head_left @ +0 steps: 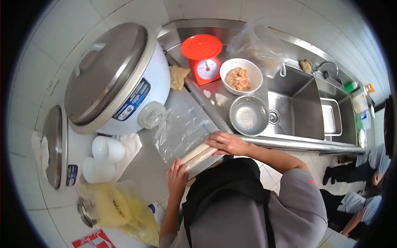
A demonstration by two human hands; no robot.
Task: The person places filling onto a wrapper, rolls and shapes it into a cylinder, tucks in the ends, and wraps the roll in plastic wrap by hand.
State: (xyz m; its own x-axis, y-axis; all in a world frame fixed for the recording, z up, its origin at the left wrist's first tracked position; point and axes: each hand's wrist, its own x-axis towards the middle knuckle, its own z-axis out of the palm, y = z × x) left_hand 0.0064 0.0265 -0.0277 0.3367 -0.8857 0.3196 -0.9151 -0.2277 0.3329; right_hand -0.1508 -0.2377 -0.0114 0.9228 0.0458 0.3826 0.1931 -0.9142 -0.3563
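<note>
Two pale, long rolls (197, 155) lie side by side at the near edge of a clear plastic bag (182, 126), with plastic around at least the nearer one. My left hand (178, 173) grips their left end, fingers bent over the top. At the other end, my right hand (228, 143) is closed over the rolls, its fingers pointing left. The bag spreads flat on the steel counter beyond both hands. Just right of my right hand sits a metal bowl (248, 115) of cloudy liquid. Behind it, a white bowl (241, 77) holds a chunky orange-pink mixture.
A large rice cooker (155, 70) stands left, a second cooker (62, 149) beyond it. White cups (108, 149) and a yellow bag (120, 206) are near my left arm. A red scale (206, 68) stands behind; the sink (293, 109) is right. Two people (351, 206) are at far right.
</note>
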